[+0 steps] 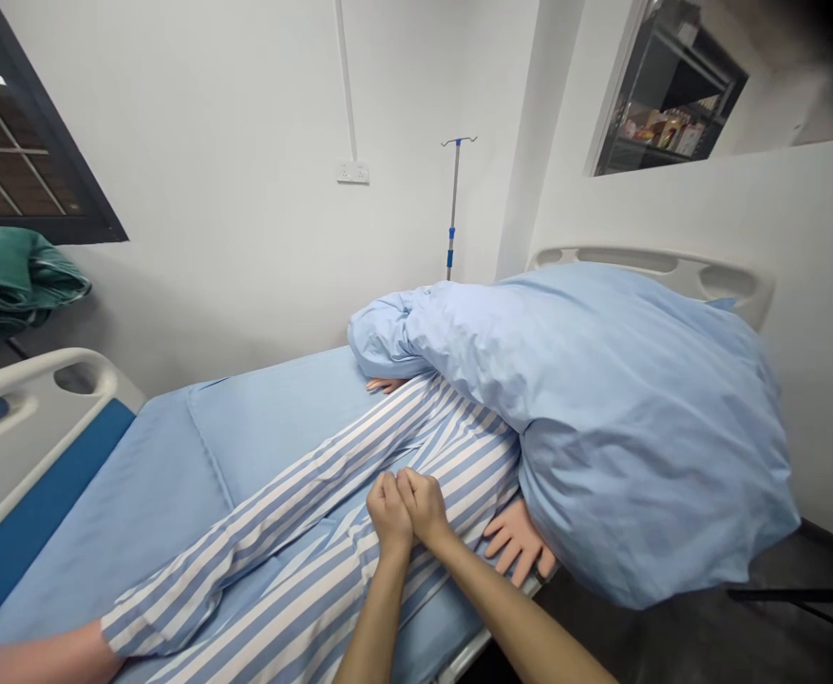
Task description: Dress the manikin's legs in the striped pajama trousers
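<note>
My left hand (389,513) and my right hand (422,503) are closed into fists, side by side and touching, with no object showing in either. They are over the blue-and-white striped trousers (302,589) of a manikin lying on the bed; whether they touch the cloth I cannot tell. A light blue quilt (615,418) lies bunched over the manikin's upper body and hides its head and trunk. Right of my fists, a manikin hand (520,541) sticks out from under the quilt with fingers spread. The other manikin hand (386,385) shows partly at the far side.
A light blue sheet (145,475) covers the bed. Pale bed end boards stand at the left (38,408) and far right (750,285). Behind the bed rises an IV pole (453,204). Folded green cloth (17,280) lies at far left. The quilt overhangs the near bed edge.
</note>
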Motion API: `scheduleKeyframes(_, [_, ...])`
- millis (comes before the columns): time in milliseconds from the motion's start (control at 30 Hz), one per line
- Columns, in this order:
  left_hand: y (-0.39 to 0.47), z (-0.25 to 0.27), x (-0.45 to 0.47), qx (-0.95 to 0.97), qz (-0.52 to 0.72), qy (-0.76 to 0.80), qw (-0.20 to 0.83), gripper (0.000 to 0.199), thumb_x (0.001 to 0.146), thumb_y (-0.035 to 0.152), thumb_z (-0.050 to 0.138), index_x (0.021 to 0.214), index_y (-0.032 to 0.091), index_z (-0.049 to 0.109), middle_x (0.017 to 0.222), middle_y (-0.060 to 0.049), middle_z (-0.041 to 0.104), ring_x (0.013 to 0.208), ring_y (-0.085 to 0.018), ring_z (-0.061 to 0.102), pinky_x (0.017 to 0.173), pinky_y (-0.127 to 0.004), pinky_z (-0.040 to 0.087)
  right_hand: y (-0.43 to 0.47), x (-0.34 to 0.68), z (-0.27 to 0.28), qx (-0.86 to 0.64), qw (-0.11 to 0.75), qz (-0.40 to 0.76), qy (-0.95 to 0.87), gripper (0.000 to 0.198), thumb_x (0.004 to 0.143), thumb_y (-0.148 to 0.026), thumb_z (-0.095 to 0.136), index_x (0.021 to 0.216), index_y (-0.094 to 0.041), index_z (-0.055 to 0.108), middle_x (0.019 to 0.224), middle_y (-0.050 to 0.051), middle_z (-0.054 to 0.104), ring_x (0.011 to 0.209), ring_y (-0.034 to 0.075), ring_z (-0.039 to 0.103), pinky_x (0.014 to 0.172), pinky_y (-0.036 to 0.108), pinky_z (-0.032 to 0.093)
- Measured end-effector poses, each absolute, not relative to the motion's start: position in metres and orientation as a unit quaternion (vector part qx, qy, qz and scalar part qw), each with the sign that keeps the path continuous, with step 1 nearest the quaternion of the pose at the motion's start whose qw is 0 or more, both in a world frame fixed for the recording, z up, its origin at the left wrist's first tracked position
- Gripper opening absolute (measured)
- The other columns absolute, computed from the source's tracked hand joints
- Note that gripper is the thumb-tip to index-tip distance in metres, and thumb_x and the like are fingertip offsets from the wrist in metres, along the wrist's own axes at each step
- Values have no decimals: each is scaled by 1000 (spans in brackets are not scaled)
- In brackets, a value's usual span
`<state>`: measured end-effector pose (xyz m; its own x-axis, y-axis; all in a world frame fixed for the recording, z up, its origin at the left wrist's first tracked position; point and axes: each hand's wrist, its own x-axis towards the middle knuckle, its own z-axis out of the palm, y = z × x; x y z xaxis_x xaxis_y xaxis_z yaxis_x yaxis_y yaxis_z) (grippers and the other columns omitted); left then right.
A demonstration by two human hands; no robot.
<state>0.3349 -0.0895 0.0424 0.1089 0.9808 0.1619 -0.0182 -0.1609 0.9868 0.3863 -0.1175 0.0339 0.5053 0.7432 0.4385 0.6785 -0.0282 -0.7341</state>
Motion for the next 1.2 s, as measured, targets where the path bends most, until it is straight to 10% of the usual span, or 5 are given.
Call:
scheduleKeyframes(500, [-91,33,337,666,463,447,379,30,80,28,30,52,20,38,49,2,47,51,-12,40,54,-25,28,-116,423,49,-685,369,41,-627,31,80,-22,35,50,-17,45,47,-3,45,48,9,33,52,23,21])
scheduleKeyframes(933, [-88,45,378,641,443,505,371,31,79,26,31,53,20,46,59,-3,57,58,-13,47,58,-25,31,-107,440,41,-633,583,158,-485,26,75,-30,35,51,-19,31,49,-4,36,50,10,34,48,22,28])
scheduleKeyframes(1200, [-92,37,376,671,444,494,330,33,84,29,27,58,20,47,58,-4,55,57,-13,47,58,-26,28,-111,441,42,-655,536,119,-520,27,77,-29,31,52,-19,29,48,-3,37,50,10,34,49,22,26])
